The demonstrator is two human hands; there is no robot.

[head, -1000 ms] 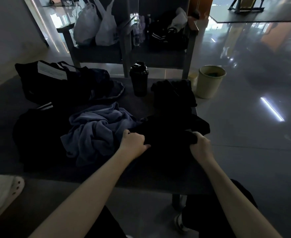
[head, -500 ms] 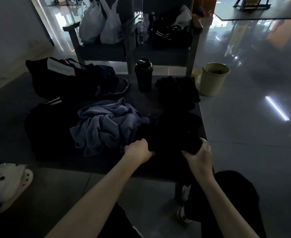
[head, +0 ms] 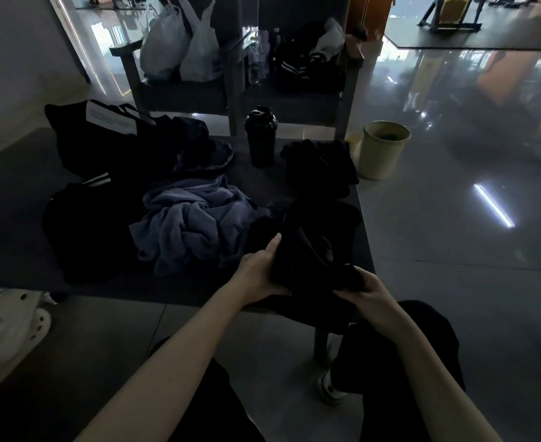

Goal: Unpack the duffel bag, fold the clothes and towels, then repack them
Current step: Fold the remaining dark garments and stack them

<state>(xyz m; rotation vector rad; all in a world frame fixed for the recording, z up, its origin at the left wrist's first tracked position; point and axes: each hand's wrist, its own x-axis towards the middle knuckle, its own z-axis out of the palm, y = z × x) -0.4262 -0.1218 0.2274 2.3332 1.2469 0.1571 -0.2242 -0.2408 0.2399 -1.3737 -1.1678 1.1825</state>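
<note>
As black garment (head: 310, 244) has slid nearer, left hand (head: 259, 272) grip now pinching it, right hand (head: 371, 295) clenching edge

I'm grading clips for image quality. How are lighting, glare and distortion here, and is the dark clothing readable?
Head view: underexposed; the black garment held by the left hand and right hand melts into the dark table, while the blue towel reads clearly. Head view: a light streak glares on the glossy floor; the wide-angle lens bows lines near the edges.
</note>
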